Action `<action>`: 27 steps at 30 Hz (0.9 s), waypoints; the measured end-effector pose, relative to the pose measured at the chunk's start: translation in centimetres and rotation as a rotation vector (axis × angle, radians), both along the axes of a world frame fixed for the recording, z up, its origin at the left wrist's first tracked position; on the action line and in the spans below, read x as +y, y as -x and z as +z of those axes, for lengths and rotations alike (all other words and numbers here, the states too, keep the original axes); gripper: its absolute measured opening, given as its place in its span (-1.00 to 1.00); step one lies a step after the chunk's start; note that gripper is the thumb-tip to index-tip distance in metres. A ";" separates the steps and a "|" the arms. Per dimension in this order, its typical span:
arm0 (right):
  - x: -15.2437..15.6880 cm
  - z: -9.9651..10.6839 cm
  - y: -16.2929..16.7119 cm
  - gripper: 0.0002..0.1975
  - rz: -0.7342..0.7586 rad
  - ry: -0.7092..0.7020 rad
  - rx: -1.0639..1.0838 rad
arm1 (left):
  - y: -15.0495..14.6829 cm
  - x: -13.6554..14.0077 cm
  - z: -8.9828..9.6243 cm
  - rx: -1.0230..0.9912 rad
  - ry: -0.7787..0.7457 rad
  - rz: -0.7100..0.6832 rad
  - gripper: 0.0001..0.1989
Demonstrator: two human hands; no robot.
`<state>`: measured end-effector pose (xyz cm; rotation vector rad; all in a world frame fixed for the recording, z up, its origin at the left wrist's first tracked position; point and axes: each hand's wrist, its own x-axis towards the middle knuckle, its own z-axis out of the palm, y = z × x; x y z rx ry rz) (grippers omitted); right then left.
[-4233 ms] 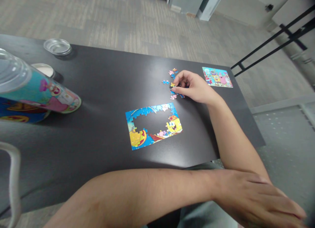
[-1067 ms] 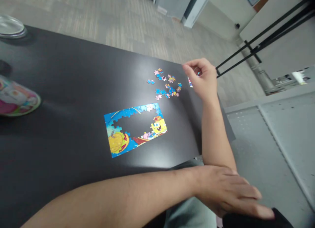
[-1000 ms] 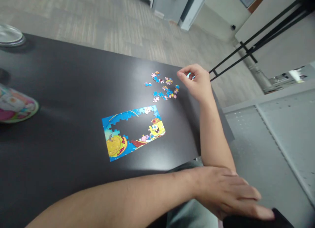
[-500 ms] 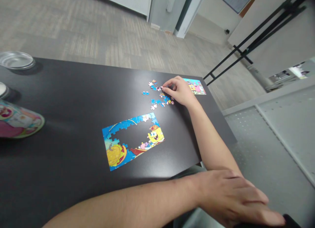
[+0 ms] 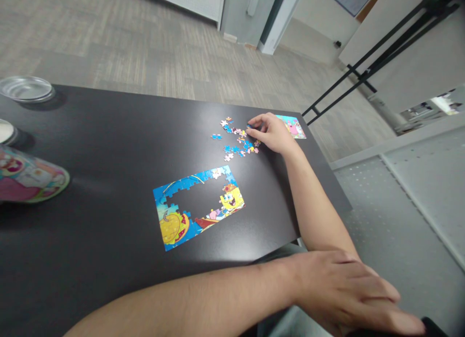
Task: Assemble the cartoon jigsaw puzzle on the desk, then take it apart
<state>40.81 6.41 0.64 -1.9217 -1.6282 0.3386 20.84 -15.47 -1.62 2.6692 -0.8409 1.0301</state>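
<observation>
Right hand (image 5: pixel 273 132): over the far right part of the bench (image 5: pixel 119 148); thumb and forefinger tips close together, though whether they pinch a piece cannot be told.
Loose pieces (image 5: pixel 241 148): scattered flat, mostly left of and nearer than these fingertips, the closest just beside them.
Puzzle border (image 5: pixel 232 200): joined around an open middle, flat, nearer and farther left than the right fingers, apart from them.
Left hand (image 5: pixel 345 288): laid across the right forearm (image 5: pixel 319 196) at near right; grip cannot be told.
Picture card (image 5: pixel 294 128): flat, right of the right hand, partly hidden by it.
Printed canister (image 5: pixel 32 177): left edge, cut off.
</observation>
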 end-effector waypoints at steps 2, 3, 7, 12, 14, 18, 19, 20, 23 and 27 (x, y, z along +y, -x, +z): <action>-0.1 0.1 -0.1 -0.81 0.012 0.028 0.025 | -0.1 -0.1 0.0 -0.005 0.027 0.001 -0.27; -0.1 0.2 -0.2 -0.81 0.015 0.044 0.042 | -0.1 0.0 0.0 -0.009 0.033 0.001 -0.28; -0.2 0.4 -0.4 -0.74 0.024 0.092 0.131 | -0.1 0.2 0.1 -0.022 0.028 -0.012 -0.30; -0.7 0.9 -0.8 -0.74 0.011 0.064 0.184 | -0.4 0.0 -0.1 -0.015 0.048 -0.039 -0.31; -1.2 1.4 -1.1 -0.82 0.007 0.057 0.141 | -0.5 -0.1 -0.1 0.009 0.027 -0.051 -0.29; -2.6 3.1 -2.0 -0.87 -0.021 0.069 0.021 | -0.4 -0.2 0.1 0.085 -0.068 -0.059 -0.26; -2.9 3.4 -2.1 -0.86 -0.024 0.085 0.017 | -0.4 -0.2 0.2 0.093 -0.087 -0.061 -0.26; -3.1 3.7 -2.1 -0.83 -0.020 0.107 0.023 | -0.3 -0.1 0.3 0.095 -0.097 -0.068 -0.25; -3.5 4.2 -1.6 -0.76 0.040 0.181 0.070 | -0.3 0.2 0.6 0.103 -0.102 -0.085 -0.25; -3.6 4.2 -0.4 -0.72 0.157 0.263 0.143 | -0.3 0.4 0.9 0.130 -0.112 -0.106 -0.24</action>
